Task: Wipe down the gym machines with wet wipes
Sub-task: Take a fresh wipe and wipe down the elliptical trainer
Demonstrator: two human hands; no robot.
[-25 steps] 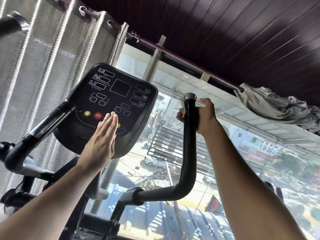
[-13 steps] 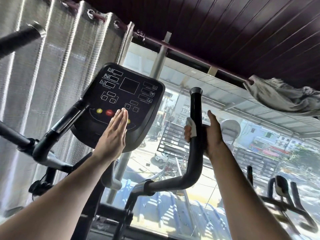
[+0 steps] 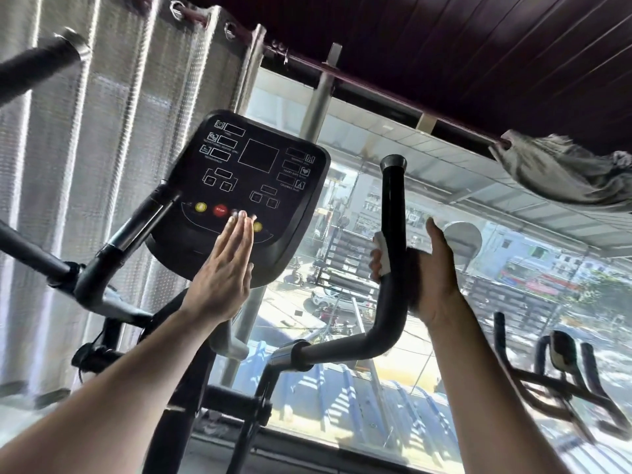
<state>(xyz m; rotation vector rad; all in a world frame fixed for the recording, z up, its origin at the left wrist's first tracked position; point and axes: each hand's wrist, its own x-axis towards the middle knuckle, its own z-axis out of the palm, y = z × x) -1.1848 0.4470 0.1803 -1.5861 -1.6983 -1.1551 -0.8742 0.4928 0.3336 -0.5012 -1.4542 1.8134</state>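
Note:
A black exercise machine fills the middle of the head view. Its dark console [image 3: 253,172] carries white icons, yellow buttons and a red stop button. My left hand [image 3: 227,268] lies flat against the console's lower part, fingers straight and together. The machine's right handlebar [image 3: 393,206] rises upright, black with a grey cap. My right hand [image 3: 432,275] is wrapped round this bar at mid-height. A white wet wipe [image 3: 382,251] shows between my fingers and the bar on its left side.
A silvery curtain [image 3: 102,138] hangs at the left behind the left handlebar [image 3: 37,68]. A large window [image 3: 513,268] looks onto a street. A grey cloth [image 3: 564,169] hangs from the rail at upper right. Another machine's handlebars [image 3: 561,364] stand at lower right.
My right hand has slid down the right handlebar from near its cap to mid-height, and the wipe now shows. My left hand stays flat on the console.

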